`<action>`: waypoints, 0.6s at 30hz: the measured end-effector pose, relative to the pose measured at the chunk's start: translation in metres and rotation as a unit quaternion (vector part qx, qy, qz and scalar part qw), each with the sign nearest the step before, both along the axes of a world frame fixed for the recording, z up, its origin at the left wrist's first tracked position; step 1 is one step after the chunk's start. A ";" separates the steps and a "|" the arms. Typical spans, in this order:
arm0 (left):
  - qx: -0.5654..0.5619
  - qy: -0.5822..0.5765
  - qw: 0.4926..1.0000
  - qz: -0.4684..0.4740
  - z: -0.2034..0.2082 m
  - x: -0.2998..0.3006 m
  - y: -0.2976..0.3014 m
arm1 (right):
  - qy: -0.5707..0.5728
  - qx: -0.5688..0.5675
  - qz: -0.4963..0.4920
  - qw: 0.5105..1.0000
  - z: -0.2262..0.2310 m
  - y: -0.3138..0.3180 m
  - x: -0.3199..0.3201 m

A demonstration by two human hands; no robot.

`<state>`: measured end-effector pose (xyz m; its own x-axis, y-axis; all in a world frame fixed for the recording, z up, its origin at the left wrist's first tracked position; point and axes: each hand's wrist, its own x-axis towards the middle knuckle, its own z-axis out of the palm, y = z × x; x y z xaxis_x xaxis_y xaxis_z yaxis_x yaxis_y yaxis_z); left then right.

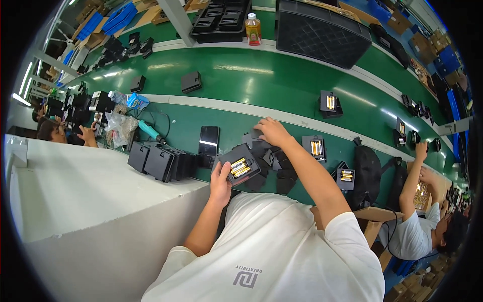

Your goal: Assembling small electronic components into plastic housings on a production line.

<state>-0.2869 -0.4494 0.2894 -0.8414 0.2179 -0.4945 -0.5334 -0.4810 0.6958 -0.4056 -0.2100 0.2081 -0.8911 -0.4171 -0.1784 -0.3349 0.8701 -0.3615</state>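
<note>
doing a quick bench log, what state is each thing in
Black square plastic box in the left hand: compartment open, gold batteries inside
Two black boxes right of the right forearm: open, batteries inside
Black rectangular phone: lying flat, screen dark
Orange plastic bottle with white cap: closed, upright
Teal handheld tool: laid down; on or off unclear

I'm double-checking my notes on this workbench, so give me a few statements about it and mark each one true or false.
1. The left hand holds a black case with batteries showing. True.
2. The right hand is holding the phone. False: it is at the dark parts; the phone lies to their left.
3. A white-capped bottle stands left of the large black crate. True.
4. The teal tool lies right of the dark bag. False: the tool is well left of the bag.
</note>
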 end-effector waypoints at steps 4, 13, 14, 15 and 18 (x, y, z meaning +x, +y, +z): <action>0.069 0.054 0.996 0.007 0.000 -0.010 0.000 | 0.023 -0.059 -0.021 0.998 -0.011 0.002 0.000; 0.073 0.060 0.993 -0.072 0.004 -0.034 0.022 | 0.143 -0.369 -0.124 0.910 0.124 0.022 0.085; 0.090 0.058 0.990 -0.092 0.006 -0.038 0.026 | 0.161 -0.350 -0.084 0.919 0.130 0.018 0.094; 0.108 0.057 0.986 -0.113 0.008 -0.038 0.031 | 0.179 -0.330 -0.043 0.926 0.134 0.015 0.102; 0.155 0.025 0.976 -0.148 0.012 -0.041 0.042 | 0.196 -0.311 -0.045 0.929 0.139 0.016 0.116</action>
